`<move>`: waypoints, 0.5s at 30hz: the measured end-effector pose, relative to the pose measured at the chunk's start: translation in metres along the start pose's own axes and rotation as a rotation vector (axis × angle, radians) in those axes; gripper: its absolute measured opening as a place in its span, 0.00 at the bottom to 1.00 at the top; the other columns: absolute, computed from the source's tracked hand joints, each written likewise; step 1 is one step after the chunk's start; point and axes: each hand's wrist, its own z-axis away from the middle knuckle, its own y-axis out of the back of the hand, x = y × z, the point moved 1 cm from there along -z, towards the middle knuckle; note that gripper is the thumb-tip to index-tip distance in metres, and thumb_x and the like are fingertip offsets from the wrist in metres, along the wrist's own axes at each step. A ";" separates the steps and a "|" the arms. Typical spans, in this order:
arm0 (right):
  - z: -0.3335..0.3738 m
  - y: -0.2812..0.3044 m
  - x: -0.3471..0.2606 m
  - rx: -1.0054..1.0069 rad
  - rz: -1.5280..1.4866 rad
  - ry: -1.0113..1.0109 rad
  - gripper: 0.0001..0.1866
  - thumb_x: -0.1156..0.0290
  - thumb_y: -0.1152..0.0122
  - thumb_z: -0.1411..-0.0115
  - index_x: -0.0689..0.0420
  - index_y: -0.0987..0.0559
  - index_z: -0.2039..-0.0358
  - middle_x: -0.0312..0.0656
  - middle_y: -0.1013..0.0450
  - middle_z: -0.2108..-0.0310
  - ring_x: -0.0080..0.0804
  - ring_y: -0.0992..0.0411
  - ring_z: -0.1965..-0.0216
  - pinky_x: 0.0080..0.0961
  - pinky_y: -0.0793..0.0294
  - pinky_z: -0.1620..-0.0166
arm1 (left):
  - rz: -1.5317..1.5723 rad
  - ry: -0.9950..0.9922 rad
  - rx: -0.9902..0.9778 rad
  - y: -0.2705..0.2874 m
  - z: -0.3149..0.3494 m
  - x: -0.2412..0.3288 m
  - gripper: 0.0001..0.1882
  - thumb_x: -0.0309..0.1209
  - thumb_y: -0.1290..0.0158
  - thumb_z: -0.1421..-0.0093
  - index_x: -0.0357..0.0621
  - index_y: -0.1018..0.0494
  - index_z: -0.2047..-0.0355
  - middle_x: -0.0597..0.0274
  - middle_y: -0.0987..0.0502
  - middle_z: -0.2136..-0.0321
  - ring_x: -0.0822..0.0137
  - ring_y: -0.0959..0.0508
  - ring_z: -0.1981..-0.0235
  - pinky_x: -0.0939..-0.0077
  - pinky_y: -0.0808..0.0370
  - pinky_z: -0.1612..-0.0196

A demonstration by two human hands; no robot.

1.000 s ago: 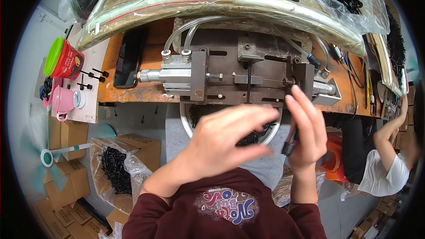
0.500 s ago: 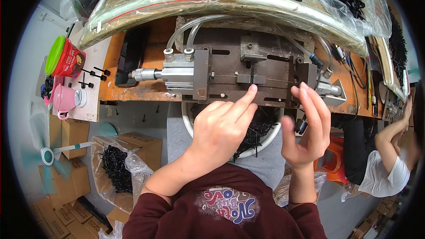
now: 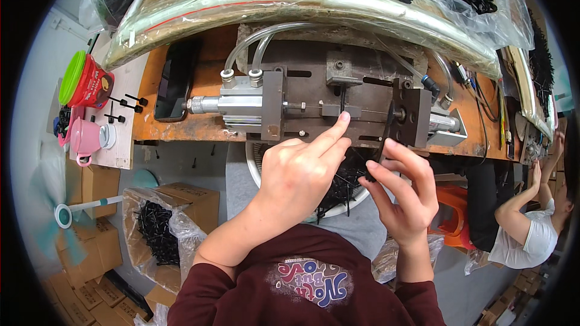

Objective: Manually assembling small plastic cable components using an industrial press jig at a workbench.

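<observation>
A dark metal fixture with an air cylinder on its left side lies on the bench before me. A thin black plastic part stands in the small middle block. My left hand has its index finger stretched out, the tip at that part and the other fingers partly bent. Below the fixture's right end, my right hand pinches a long, thin black plastic part between thumb and fingers. Its upper end reaches up beside the right-hand block.
A white tub of black parts sits at my lap. Clear hoses run behind the fixture. A phone, red tub and pink cup stand left. A fan is lower left; another person sits right.
My right hand has moved left and down, its fingers closing from apart to a pinch on the black part. The left cylinder's rod has slid right. My left hand has stayed nearly in place.
</observation>
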 end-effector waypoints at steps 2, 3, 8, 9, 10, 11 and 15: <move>-0.002 -0.002 0.002 -0.018 0.014 0.069 0.17 0.83 0.28 0.56 0.66 0.19 0.63 0.53 0.24 0.53 0.44 0.21 0.60 0.31 0.20 0.58 | 0.004 -0.014 0.007 0.000 0.001 -0.002 0.12 0.29 0.34 0.54 0.45 0.20 0.67 0.62 0.20 0.51 0.67 0.21 0.80 0.79 0.25 0.74; -0.003 -0.003 0.001 -0.029 -0.004 0.058 0.16 0.83 0.28 0.56 0.66 0.19 0.63 0.54 0.24 0.53 0.45 0.21 0.60 0.31 0.20 0.58 | 0.046 -0.014 -0.040 0.006 0.002 0.000 0.12 0.29 0.34 0.54 0.45 0.20 0.67 0.61 0.20 0.51 0.67 0.21 0.80 0.79 0.25 0.74; -0.008 -0.015 -0.001 -0.126 0.028 0.012 0.13 0.81 0.31 0.53 0.65 0.21 0.64 0.55 0.24 0.51 0.43 0.21 0.62 0.31 0.21 0.60 | 0.257 -0.035 -0.305 0.032 0.022 0.001 0.13 0.31 0.34 0.53 0.47 0.20 0.65 0.64 0.18 0.55 0.64 0.19 0.77 0.74 0.23 0.73; -0.010 -0.019 -0.002 -0.153 0.049 0.011 0.13 0.81 0.31 0.53 0.65 0.21 0.64 0.55 0.25 0.50 0.42 0.21 0.63 0.30 0.21 0.61 | 0.285 -0.040 -0.349 0.030 0.028 0.000 0.13 0.32 0.35 0.53 0.47 0.20 0.65 0.65 0.18 0.57 0.64 0.19 0.77 0.73 0.22 0.72; -0.008 -0.027 0.000 -0.136 0.089 0.037 0.12 0.78 0.32 0.50 0.64 0.22 0.64 0.54 0.25 0.49 0.37 0.22 0.67 0.27 0.23 0.64 | 0.267 -0.038 -0.371 0.029 0.032 0.001 0.14 0.33 0.35 0.52 0.47 0.20 0.64 0.66 0.18 0.60 0.63 0.19 0.76 0.72 0.22 0.72; -0.009 -0.030 0.000 -0.164 0.128 0.035 0.12 0.77 0.33 0.49 0.64 0.22 0.64 0.54 0.25 0.49 0.35 0.22 0.69 0.26 0.24 0.65 | 0.282 -0.040 -0.370 0.027 0.036 0.001 0.14 0.34 0.35 0.52 0.47 0.20 0.63 0.67 0.18 0.60 0.63 0.19 0.76 0.72 0.22 0.72; -0.014 -0.039 0.001 -0.220 0.282 0.076 0.11 0.76 0.38 0.49 0.64 0.21 0.64 0.54 0.25 0.48 0.25 0.28 0.80 0.19 0.30 0.71 | 0.355 -0.055 -0.392 0.028 0.041 0.002 0.18 0.40 0.35 0.50 0.48 0.19 0.61 0.68 0.18 0.63 0.65 0.20 0.77 0.73 0.23 0.73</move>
